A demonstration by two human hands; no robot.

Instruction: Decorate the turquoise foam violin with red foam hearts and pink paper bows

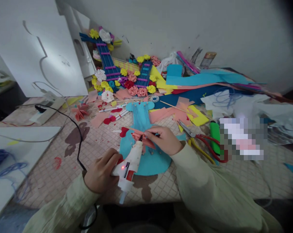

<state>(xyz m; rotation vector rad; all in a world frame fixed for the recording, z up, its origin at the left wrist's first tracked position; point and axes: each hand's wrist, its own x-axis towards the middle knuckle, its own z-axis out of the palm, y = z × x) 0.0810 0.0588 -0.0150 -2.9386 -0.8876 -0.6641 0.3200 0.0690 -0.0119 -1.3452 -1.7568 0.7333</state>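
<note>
My left hand [103, 171] is wrapped round the handle of a white hot glue gun [135, 155], whose red light glows. The gun's nozzle points away from me and meets a coral paper piece [148, 143]. Pinched in my right hand [164, 139] is that folded coral paper, with a thin stick [136, 129] close to the fingertips; whether the stick is gripped too I cannot tell. Beneath both lies a turquoise guitar-shaped cutout [158, 165] with strings along its neck. A red paper scrap [124, 132] sits by its left edge.
Two dark blue guitar-shaped crafts [107, 61] with paper flowers lean at the back. Scissors [186, 128], red-handled pliers [209, 142] and a green object [214, 137] lie right. A black cord [80, 142] crosses the left side. Coral scraps [163, 115] and blue paper [209, 79] spread behind.
</note>
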